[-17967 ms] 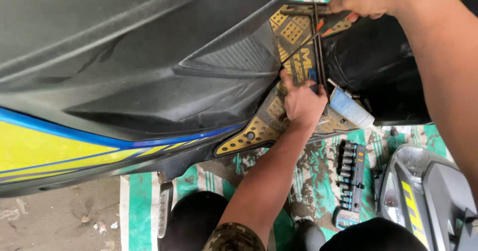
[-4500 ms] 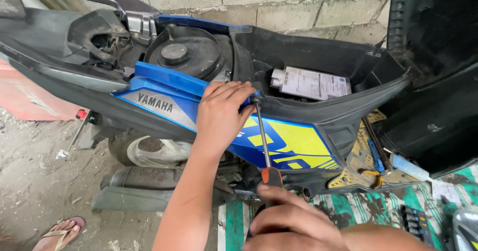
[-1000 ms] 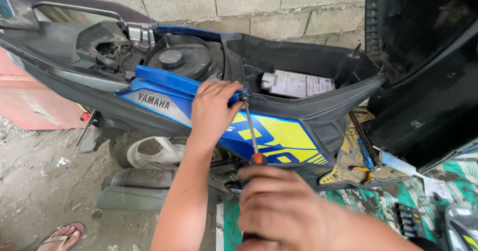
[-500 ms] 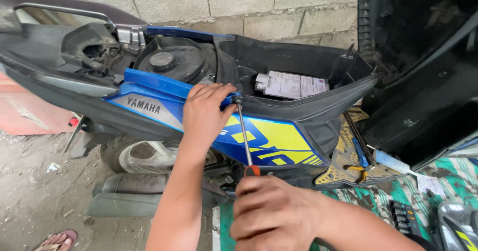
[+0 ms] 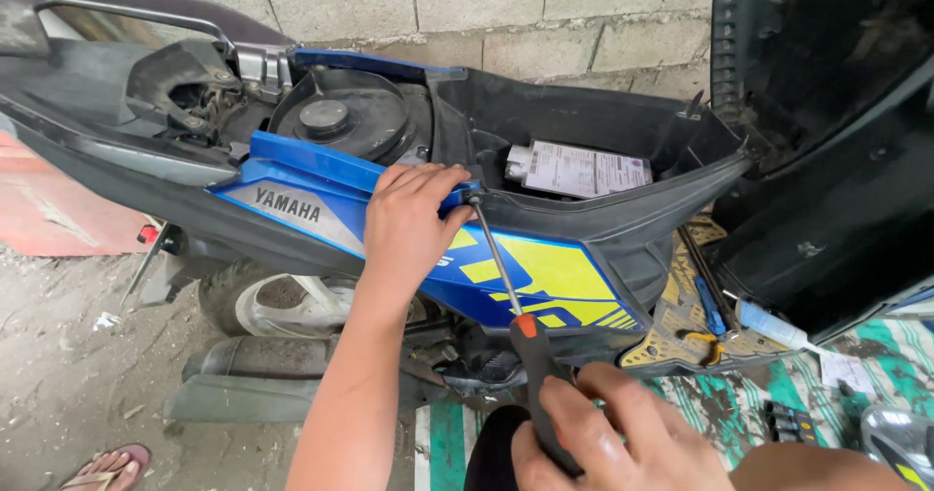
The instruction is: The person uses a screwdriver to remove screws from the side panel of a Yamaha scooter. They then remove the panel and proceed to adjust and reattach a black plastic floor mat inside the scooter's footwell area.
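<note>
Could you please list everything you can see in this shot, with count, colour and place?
scooter: one, black with blue and yellow side panel, seat raised, across the frame
side panel: one, blue and yellow, centre
screwdriver: one, metal shaft, black and orange handle, tip at the panel's top edge
white box: one, in the open under-seat compartment
block wall: grey, behind
mat: green and white, lower right
sandal: one, pink, bottom left
left hand: on the panel's top edge by the screwdriver tip
right hand: grips the screwdriver handle, bottom centre
</note>
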